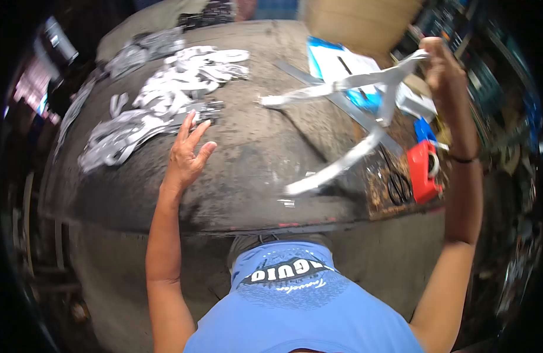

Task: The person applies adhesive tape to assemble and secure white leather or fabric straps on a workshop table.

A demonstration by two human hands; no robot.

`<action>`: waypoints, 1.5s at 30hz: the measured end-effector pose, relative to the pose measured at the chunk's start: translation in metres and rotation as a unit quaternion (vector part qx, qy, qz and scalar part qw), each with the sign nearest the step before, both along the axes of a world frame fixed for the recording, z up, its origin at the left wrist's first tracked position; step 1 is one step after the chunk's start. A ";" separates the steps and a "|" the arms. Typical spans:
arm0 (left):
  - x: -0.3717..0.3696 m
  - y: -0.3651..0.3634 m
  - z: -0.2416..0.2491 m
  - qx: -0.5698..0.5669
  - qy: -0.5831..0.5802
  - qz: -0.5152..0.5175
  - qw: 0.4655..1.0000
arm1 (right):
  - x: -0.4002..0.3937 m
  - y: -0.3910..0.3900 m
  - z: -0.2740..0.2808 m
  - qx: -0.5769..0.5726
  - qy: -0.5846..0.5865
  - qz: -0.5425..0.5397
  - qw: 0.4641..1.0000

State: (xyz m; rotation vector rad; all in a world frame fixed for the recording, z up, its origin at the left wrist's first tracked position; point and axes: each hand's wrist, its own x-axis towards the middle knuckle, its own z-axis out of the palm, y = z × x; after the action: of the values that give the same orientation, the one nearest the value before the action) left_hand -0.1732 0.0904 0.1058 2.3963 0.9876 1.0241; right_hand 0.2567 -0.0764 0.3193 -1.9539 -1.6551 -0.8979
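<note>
My right hand [441, 67], raised at the upper right, is closed on a white strap [354, 82]. The strap hangs in a bent shape over the dark table [242, 182], with one end near the table's middle and the other toward its front. Motion blurs the strap and this hand a little. My left hand [189, 153] is over the left part of the table with its fingers spread and nothing held. Just beyond its fingertips lies a pile of white and grey straps [171, 88].
At the right are a red tape dispenser [421, 173], black scissors [399, 187], a long metal ruler [306, 76], a white box [415, 103] and blue-and-white packaging [342, 62]. A cardboard box [359, 23] stands at the back. Grey bundles [145, 52] lie at the back left.
</note>
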 end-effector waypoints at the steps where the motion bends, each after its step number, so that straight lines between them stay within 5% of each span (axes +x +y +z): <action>1: -0.024 0.003 -0.008 0.007 -0.005 0.031 0.999 | 0.005 0.011 0.021 0.015 -0.005 -0.002 1.000; 4: -0.110 0.009 -0.036 -0.032 -0.021 0.165 0.985 | 0.036 0.045 0.080 0.069 -0.050 0.153 0.985; 7: -0.185 0.002 -0.067 -0.087 -0.007 0.316 0.945 | 0.046 0.074 0.149 0.071 -0.111 0.197 0.971; 11: -0.241 -0.015 -0.110 -0.079 0.089 0.413 0.903 | -0.036 0.132 0.191 0.090 -0.154 0.236 0.955; 19: -0.235 -0.023 -0.120 -0.104 0.117 0.452 0.878 | -0.213 0.240 0.226 0.152 -0.193 0.310 0.918; 29: -0.233 -0.027 -0.118 -0.109 0.096 0.455 0.878 | -0.356 0.326 0.202 0.202 -0.195 0.370 0.886; 32: -0.234 -0.027 -0.119 -0.095 0.094 0.456 0.880 | -0.392 0.338 0.174 0.196 -0.190 0.364 0.891; 36: -0.234 -0.027 -0.120 -0.083 0.090 0.455 0.882 | -0.425 0.357 0.072 0.071 -0.181 0.296 0.935; 39: -0.236 -0.027 -0.129 -0.031 0.067 0.447 0.892 | -0.428 0.362 -0.087 -0.110 -0.232 0.250 0.934; 40: -0.233 -0.028 -0.121 -0.056 0.073 0.456 0.885 | -0.411 0.391 -0.165 0.017 -0.328 0.257 0.909; 41: -0.235 -0.027 -0.122 -0.061 0.080 0.449 0.888 | -0.404 0.369 -0.195 -0.118 -0.316 0.279 0.899; 45: -0.236 -0.028 -0.120 -0.079 0.112 0.445 0.885 | -0.377 0.338 -0.276 -0.265 -0.196 0.274 0.903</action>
State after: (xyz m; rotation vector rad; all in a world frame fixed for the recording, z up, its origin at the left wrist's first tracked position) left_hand -0.4094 0.0626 -0.0144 1.9193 2.2726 0.8567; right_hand -0.1207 0.2615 0.0436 -1.4838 -2.7379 -0.6824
